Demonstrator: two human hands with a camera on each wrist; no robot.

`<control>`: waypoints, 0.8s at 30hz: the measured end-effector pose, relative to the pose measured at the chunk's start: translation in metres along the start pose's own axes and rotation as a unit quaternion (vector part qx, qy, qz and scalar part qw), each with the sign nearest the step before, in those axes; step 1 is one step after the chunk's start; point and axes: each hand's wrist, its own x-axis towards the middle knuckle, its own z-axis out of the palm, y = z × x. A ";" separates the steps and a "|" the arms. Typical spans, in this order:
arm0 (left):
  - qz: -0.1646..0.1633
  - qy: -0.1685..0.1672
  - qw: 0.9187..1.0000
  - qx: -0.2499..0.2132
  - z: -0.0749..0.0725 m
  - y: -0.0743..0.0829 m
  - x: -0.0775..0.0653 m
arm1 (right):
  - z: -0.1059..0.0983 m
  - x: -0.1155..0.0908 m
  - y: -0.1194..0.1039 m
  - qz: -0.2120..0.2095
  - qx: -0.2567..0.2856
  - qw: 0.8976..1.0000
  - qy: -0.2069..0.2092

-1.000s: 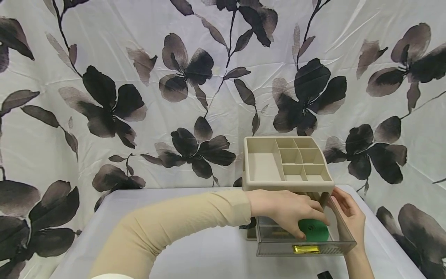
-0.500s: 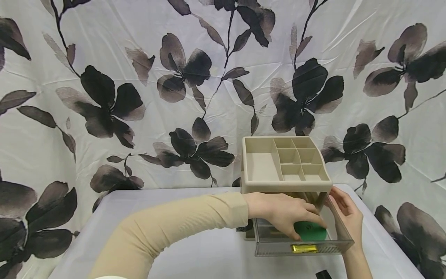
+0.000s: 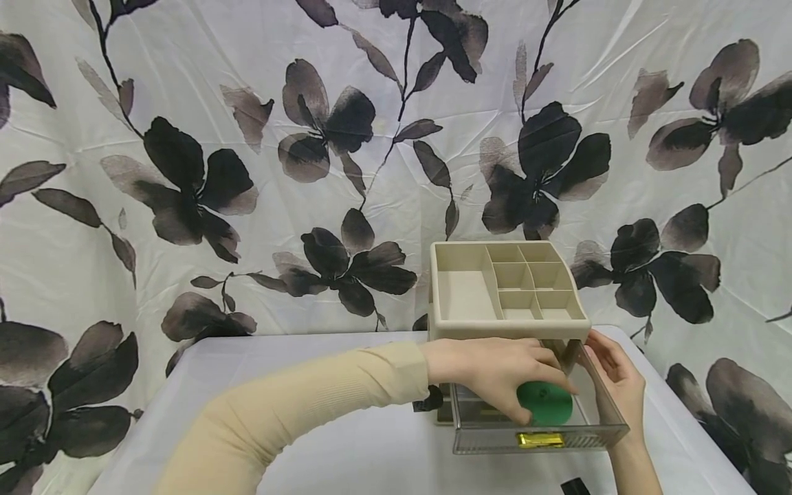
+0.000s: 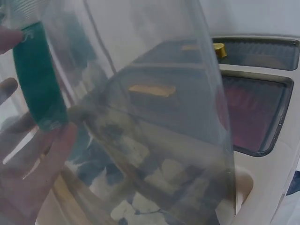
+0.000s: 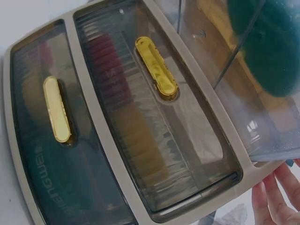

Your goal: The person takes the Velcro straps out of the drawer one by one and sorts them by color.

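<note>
Well, left hand [image 3: 501, 371] pinched thick green disc [image 3: 547, 404]; near wall of clear plastic drawer [image 3: 485, 441] could've snagged it. Right hand [image 3: 621, 371] uncurled.

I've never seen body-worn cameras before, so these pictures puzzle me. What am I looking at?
There's no machine here, just a person's two bare hands. The wide picture is from a head-worn camera looking forward and down; the two close ones come from the left and right wrists. A beige organizer stands on a white table, one see-through drawer pulled out. The left hand holds a round green object inside that drawer. The right hand is beside it, fingers at the organizer's edge.
</note>
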 end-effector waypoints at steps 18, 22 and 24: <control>-0.038 0.164 0.985 -0.041 0.000 0.002 -0.027 | 0.001 -0.001 -0.003 -0.002 0.003 1.000 0.000; -0.059 0.183 0.980 -0.050 0.003 0.004 -0.035 | 0.001 -0.001 -0.003 -0.001 0.001 1.000 0.000; -0.067 0.197 0.977 -0.054 0.005 0.005 -0.038 | 0.001 -0.002 -0.003 0.001 0.001 1.000 0.000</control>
